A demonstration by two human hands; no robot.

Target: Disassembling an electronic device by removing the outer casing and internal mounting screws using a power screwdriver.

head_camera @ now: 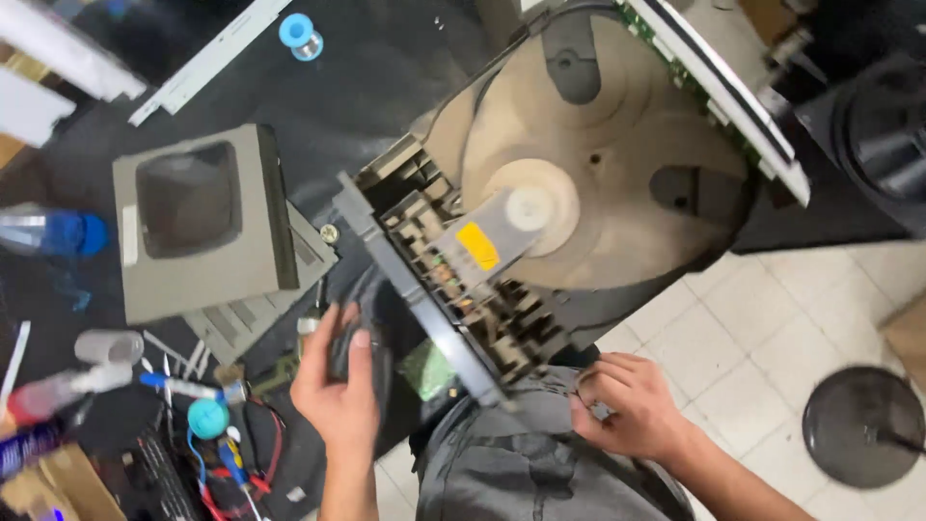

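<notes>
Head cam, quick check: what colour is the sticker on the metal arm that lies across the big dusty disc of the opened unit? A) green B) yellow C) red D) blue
B: the sticker on the metal arm is yellow-orange, lying over the tan dusty disc. The left hand and the right hand are both below it, at the near edge of the unit.

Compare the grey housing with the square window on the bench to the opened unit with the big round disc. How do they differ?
The grey housing lies flat on the dark bench, closed apart from its dark window; the opened unit is tilted and overhangs the bench edge, insides exposed. The housing is smaller and boxy; the unit is larger, with a dusty tan disc. The left hand is nearer the housing, the right hand below the unit.
</notes>
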